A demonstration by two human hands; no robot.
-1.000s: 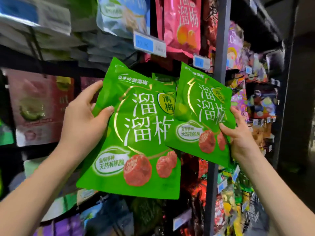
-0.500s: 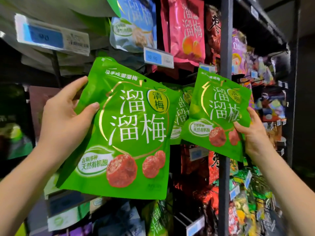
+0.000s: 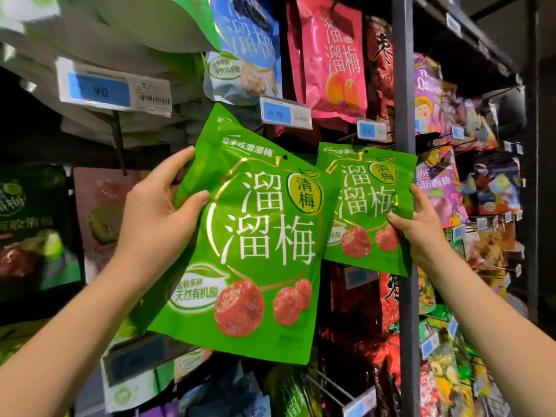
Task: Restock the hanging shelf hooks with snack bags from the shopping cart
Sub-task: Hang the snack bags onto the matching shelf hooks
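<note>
**Two green bags held up at the hooks**

The left hand [image 3: 156, 218] gripped the left bag [image 3: 255, 251] by its 9 o'clock edge, thumb on the front and fingers behind. The right hand [image 3: 421, 227] pinched the right bag [image 3: 367, 206] at its 3 o'clock edge, thumb on the front. Both green bags were raised before the shelf, hang holes uppermost. The left bag overlapped the right bag's 9 o'clock side.

A blue bag [image 3: 246, 55] and a pink bag [image 3: 328, 61] hung at 12 o'clock. A price tag [image 3: 285, 112] sat just above the left bag's top, and a small tag [image 3: 371, 130] sat just above the right bag. A large tag [image 3: 114, 91] stood at 10 o'clock. A grey post [image 3: 404, 70] ran top to bottom behind the right bag's 3 o'clock edge, with a purple bag [image 3: 439, 191] beyond it. Red bags [image 3: 388, 296] hung at 6 o'clock of the right bag.

Half a second earlier a third green bag showed between the two; the left bag now covered that gap. The right bag had crossed the post fully and tilted; now it sat straighter and further towards 9 o'clock.
</note>
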